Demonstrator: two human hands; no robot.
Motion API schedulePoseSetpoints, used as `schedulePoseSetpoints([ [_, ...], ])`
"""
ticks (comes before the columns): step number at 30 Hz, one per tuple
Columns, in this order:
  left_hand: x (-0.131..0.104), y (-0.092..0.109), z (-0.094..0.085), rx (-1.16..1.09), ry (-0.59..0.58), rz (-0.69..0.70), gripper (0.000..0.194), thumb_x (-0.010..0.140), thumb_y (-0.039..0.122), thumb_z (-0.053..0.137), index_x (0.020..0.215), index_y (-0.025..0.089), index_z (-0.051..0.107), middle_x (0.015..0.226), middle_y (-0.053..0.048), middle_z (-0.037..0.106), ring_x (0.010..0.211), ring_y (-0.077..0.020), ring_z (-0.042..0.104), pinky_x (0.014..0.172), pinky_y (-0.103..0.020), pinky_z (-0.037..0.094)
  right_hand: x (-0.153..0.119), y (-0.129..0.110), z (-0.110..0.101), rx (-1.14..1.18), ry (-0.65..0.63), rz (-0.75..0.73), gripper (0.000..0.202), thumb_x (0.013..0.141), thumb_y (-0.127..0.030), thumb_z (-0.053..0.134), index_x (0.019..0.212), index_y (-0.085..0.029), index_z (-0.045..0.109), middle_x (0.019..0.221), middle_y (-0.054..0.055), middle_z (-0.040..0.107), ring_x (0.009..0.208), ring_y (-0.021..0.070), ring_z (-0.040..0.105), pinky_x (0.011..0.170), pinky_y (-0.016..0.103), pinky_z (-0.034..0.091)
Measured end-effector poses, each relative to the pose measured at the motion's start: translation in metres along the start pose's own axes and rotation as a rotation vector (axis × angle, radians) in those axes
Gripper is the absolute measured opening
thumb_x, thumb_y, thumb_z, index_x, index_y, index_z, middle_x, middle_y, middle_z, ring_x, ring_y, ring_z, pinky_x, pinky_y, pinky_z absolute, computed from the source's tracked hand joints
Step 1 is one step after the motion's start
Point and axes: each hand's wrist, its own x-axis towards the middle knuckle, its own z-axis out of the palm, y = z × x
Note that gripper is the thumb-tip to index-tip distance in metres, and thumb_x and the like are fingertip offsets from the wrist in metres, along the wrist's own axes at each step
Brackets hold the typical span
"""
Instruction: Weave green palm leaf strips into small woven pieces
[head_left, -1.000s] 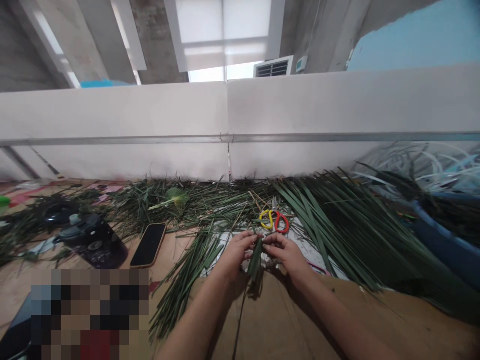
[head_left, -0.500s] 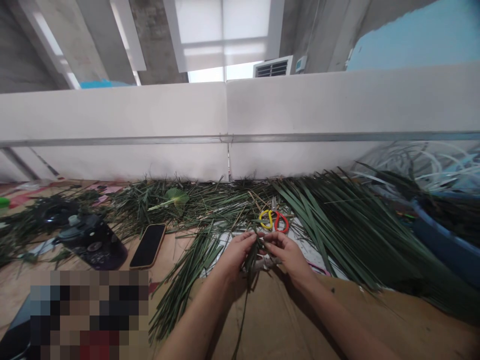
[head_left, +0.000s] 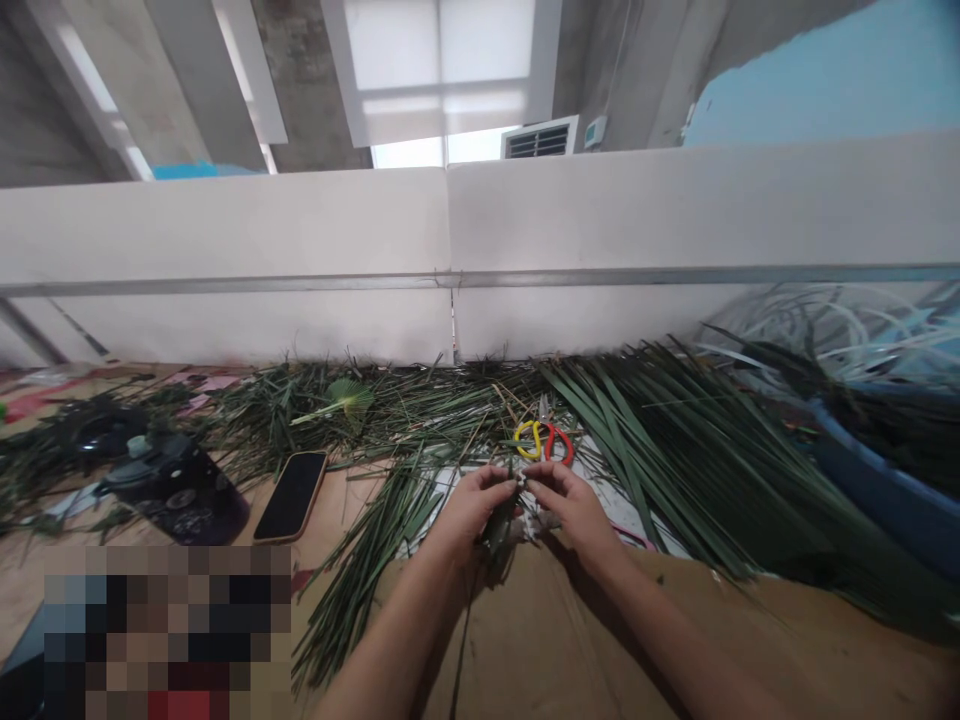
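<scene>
A wide heap of long, dark green leaf strips (head_left: 682,460) lies loose on the right. A flat brown cardboard sheet (head_left: 555,650) lies near the person. A smaller bunch of thin green strips (head_left: 367,550) lies loose on the left. The left hand (head_left: 476,505) pinches a small dark green leaf piece (head_left: 496,528), between both hands. The right hand (head_left: 570,500) has bent fingers beside it; I can't tell if they grip. The piece looks part done: one thin green tail (head_left: 461,650) hangs loose.

One view from the head — forward and down, near the fingers (head_left: 553,475), white partition (head_left: 300,230) beyond.
</scene>
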Motion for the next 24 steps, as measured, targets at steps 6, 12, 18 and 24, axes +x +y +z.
schedulePoseSetpoints([
  [6,-0.0041,-0.0006,0.0040,0.120,0.025,0.073,0.031,0.058,0.029,0.087,0.076,0.017,0.065,0.067,-0.001,0.063,0.058,-0.0126,0.058,0.056,-0.024,0.046,-0.0012,-0.0004,0.0037,0.000,0.007,-0.083,0.043,0.061,-0.054,0.089,0.087,-0.023,0.074,0.083,0.003,0.072,0.081,0.0231,0.065,0.079,0.036,0.052],
  [12,-0.0021,-0.0044,0.0043,0.156,0.022,0.064,0.023,0.060,0.024,0.078,0.075,0.020,0.061,0.064,0.002,0.058,0.053,-0.0108,0.051,0.053,-0.023,0.040,-0.0025,-0.0031,0.0013,-0.078,0.030,-0.152,0.036,0.072,-0.055,0.082,0.079,-0.022,0.072,0.077,0.003,0.070,0.076,0.0217,0.062,0.074,0.034,0.052],
  [18,-0.0009,-0.0037,0.0037,0.112,0.029,0.092,0.024,0.059,0.023,0.080,0.077,0.018,0.066,0.070,0.000,0.063,0.059,-0.0115,0.055,0.057,-0.023,0.043,-0.0012,-0.0033,0.0022,-0.028,0.032,-0.126,0.038,0.066,-0.053,0.086,0.083,-0.022,0.074,0.082,0.005,0.073,0.082,0.0244,0.066,0.079,0.037,0.053],
  [24,0.0014,-0.0035,-0.0008,0.021,0.069,0.017,0.037,0.060,0.032,0.085,0.087,0.019,0.063,0.078,-0.001,0.069,0.061,-0.0163,0.066,0.061,-0.028,0.051,-0.0009,0.0022,0.0033,-0.064,0.032,-0.100,0.039,0.065,-0.053,0.085,0.086,-0.021,0.074,0.083,0.005,0.073,0.080,0.0239,0.065,0.078,0.037,0.051],
])
